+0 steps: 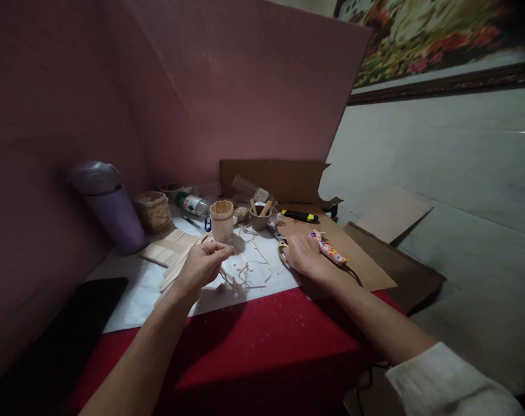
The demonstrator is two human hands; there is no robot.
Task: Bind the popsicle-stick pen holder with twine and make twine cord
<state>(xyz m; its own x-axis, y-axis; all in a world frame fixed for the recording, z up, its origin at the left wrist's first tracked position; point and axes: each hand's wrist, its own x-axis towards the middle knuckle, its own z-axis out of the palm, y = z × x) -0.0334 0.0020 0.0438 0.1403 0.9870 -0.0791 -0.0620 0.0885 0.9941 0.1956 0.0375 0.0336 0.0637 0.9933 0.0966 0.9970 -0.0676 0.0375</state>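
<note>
The person's left hand (207, 263) is pinched, contents unclear, near the wooden cup (222, 224), back from the table's (253, 341) front edge. The right hand (304, 254) grips scissors (282, 252); swinging rightward could knock the floral corded tool (330, 251).

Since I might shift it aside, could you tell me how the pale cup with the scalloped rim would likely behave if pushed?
The pale cup looks taller than wide, so pushing near its top might tip it. Its straight, even sides suggest it would stay stiff. It is probably light, as its open rim looks thin.
</note>
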